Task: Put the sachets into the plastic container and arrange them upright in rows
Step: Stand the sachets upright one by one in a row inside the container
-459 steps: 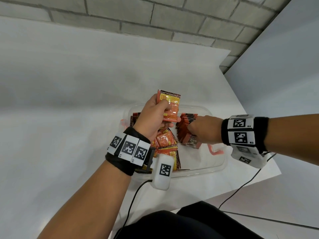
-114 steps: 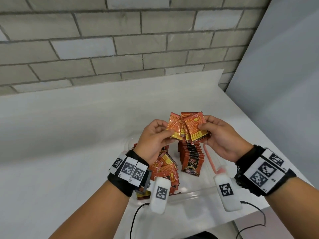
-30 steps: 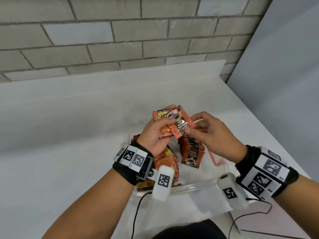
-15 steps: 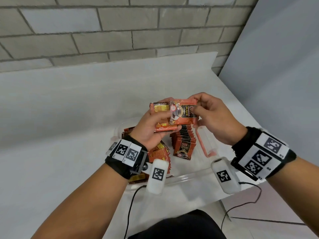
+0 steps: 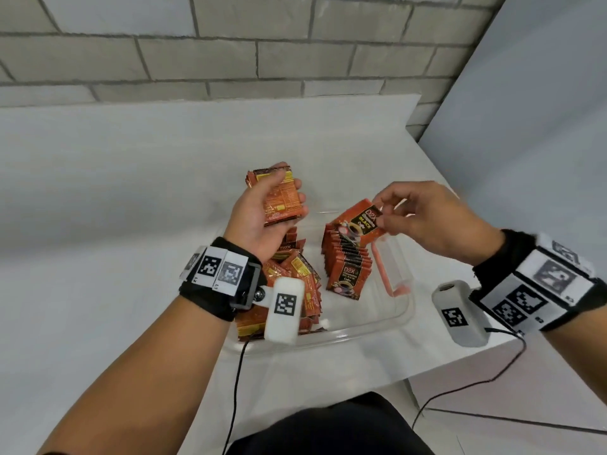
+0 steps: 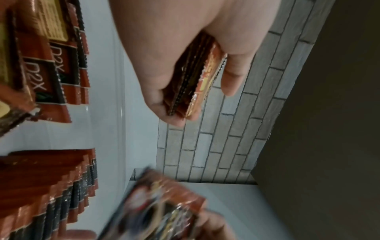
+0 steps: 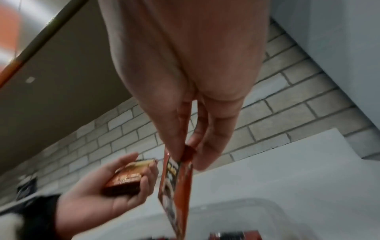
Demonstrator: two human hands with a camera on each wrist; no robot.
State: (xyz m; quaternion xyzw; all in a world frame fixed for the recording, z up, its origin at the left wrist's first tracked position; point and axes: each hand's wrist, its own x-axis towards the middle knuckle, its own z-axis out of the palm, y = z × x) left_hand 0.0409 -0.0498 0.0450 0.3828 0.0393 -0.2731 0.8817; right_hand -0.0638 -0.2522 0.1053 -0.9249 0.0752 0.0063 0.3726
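Observation:
My left hand (image 5: 262, 208) grips a small stack of orange sachets (image 5: 282, 200) above the far left of the clear plastic container (image 5: 368, 330); the same stack of sachets (image 6: 193, 81) shows edge-on in the left wrist view. My right hand (image 5: 417, 215) pinches one red-and-black sachet (image 5: 359, 224) by its top corner, over the upright row of sachets (image 5: 348, 264) in the container's middle. In the right wrist view that single sachet (image 7: 176, 191) hangs from thumb and fingers. A loose pile of sachets (image 5: 295, 290) lies in the container's left part.
The container sits on a white table (image 5: 115, 224) near its front right corner. An orange clip (image 5: 391, 274) lies along the container's right side. A brick wall (image 5: 262, 44) stands behind and a grey panel (image 5: 542, 126) to the right. Cables hang from both wrists.
The hands have drawn apart. My right hand has taken one sachet off the stack and carried it right and down, over the upright row. The left keeps the remaining stack.

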